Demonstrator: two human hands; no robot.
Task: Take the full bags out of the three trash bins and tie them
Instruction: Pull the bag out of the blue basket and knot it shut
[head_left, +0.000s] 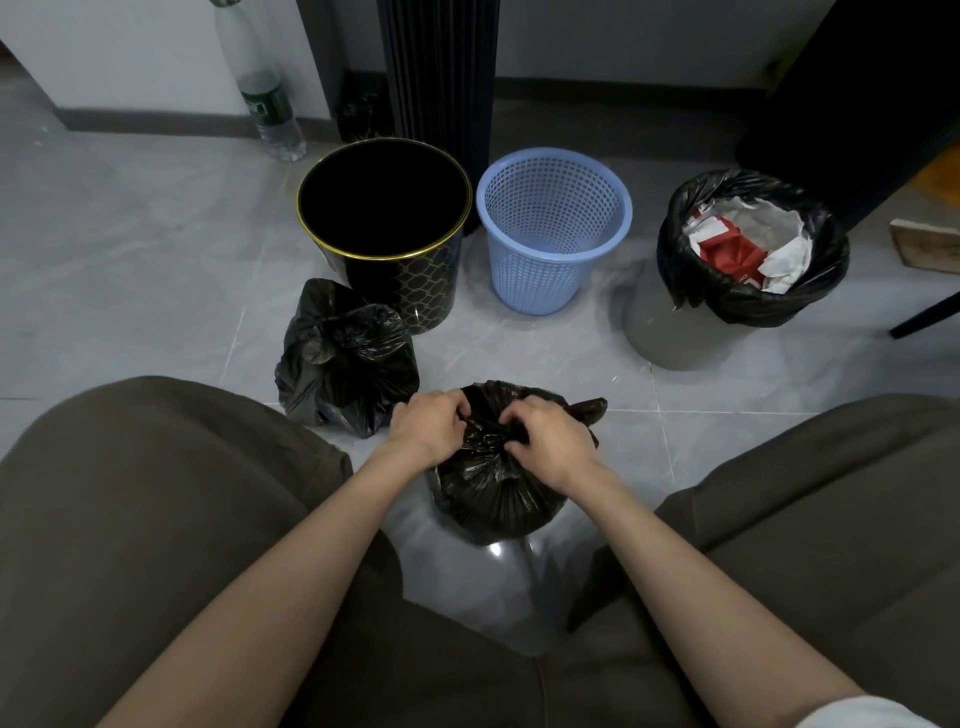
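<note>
A black trash bag (493, 493) stands on the floor between my knees, its top gathered. My left hand (428, 423) and my right hand (550, 439) both pinch the twisted plastic at its neck. A second black bag (348, 358), knotted shut, lies to the left of it. Behind stand a black bin with a gold rim (410, 291) and a blue mesh basket (550, 270), both without a bag. At the right a grey bin (675, 338) still carries a black liner (821, 275) full of red and white paper.
A clear plastic bottle (265, 104) stands by the back wall at the left. A dark ribbed column (441, 67) rises behind the bins. Dark furniture and a black leg (924, 312) sit at the right. My knees fill both lower corners.
</note>
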